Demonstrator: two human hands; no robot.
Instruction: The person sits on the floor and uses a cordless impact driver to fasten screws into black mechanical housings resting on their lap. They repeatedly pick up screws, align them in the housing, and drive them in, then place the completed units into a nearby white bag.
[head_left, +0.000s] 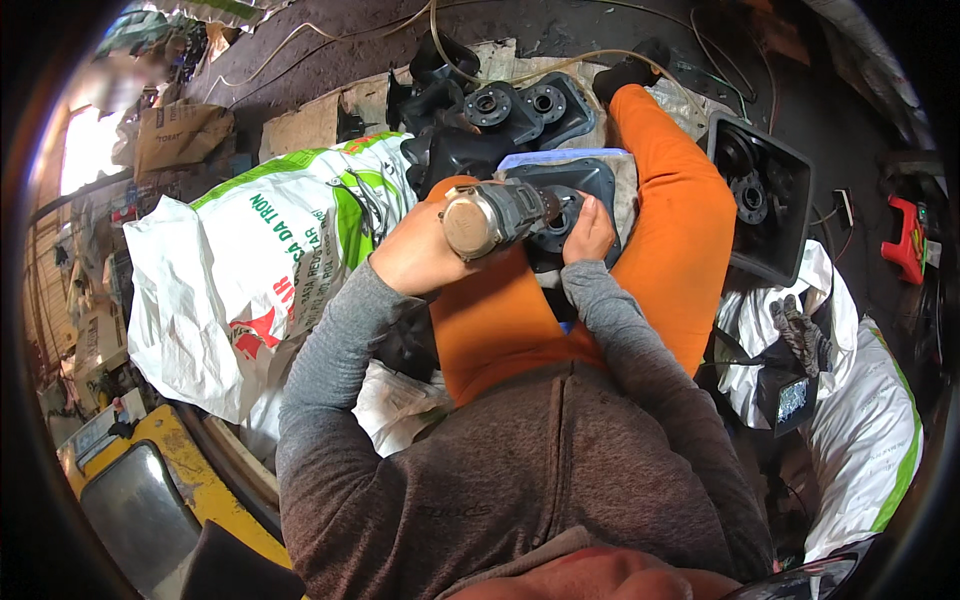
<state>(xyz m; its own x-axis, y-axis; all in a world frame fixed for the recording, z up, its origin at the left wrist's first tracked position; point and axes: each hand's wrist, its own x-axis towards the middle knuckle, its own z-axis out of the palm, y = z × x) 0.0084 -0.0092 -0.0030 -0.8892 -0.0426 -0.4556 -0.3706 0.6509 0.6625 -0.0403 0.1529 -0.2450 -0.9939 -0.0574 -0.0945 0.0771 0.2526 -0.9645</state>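
My left hand (425,245) grips a worn grey power driver (490,218). The driver points to the right, its tip at the round flange of a black plastic housing (588,180) between my knees. On that flange's right side my right hand (590,235) closes its fingers over the edge, partly hiding it. A blue-edged pad (560,157) shows along the far side of the housing. Beyond it lie more black housings (545,103) with round drilled flanges.
A black bin (790,205) with flanged parts stands right of my leg. White woven sacks (215,285) lie at left, another sack (865,450) at lower right. A red tool (905,240) rests far right. Thin hoses (590,53) cross the floor. A yellow-framed seat (190,470) is lower left.
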